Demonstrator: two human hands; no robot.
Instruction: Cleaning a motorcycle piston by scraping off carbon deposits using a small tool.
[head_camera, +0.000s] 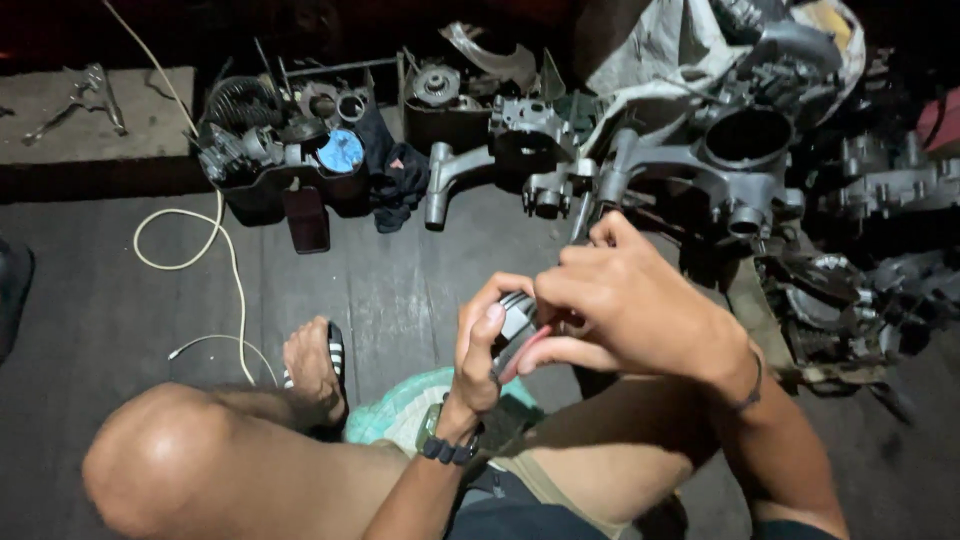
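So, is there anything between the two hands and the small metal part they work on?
No, nothing visible. The left hand grips the small metal part directly, and the right hand covers it from the other side, fingers touching it. The engine casings lie beyond on the floor.

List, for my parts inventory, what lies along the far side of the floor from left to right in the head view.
Metal tool → black tub of engine parts → dark rag → grey metal arm → large engine casing
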